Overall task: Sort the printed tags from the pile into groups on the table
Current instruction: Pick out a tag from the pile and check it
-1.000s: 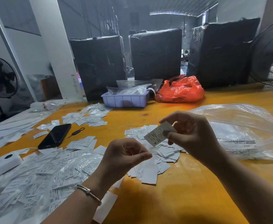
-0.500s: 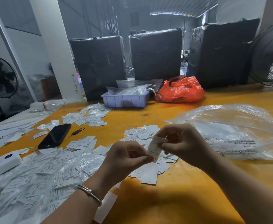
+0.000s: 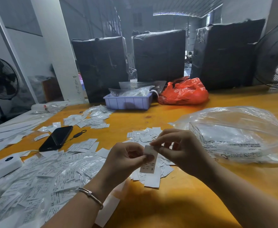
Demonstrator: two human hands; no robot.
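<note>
Yellow tabletop point(image 3: 176, 211) fills the near ground, glossy and slick-looking, and just above its near edge both hands work one printed tag point(image 3: 149, 163): the left hand point(image 3: 126, 160) pinches it at mid-height between thumb and forefinger, the right hand point(image 3: 182, 148) nips its top edge with fingertips, the other fingers loosely curled. The tag hangs upright, an S printed near its bottom. Directly beneath it lies a small group of tags point(image 3: 151, 176); toward the near left corner sprawls the big unsorted pile point(image 3: 36, 178), many still in clear sleeves. My worry is that the tag, light as it is, could flutter off course on release and land in the wrong group, or that a sleeve or wrist could drag across the loose tags and mix them. Two fans, one standing off the left edge point(image 3: 1, 78) and one by the far right corner point(image 3: 276, 58), would scatter everything if running; I cannot tell whether they are. Farther out sit a black phone point(image 3: 56, 138), another tag cluster point(image 3: 92, 119) and a clear plastic bag point(image 3: 237, 134) toward the right edge. Along the far edge stand a lilac bin point(image 3: 128, 101), a red bag point(image 3: 184, 92) and three black-wrapped bales point(image 3: 159, 55).
</note>
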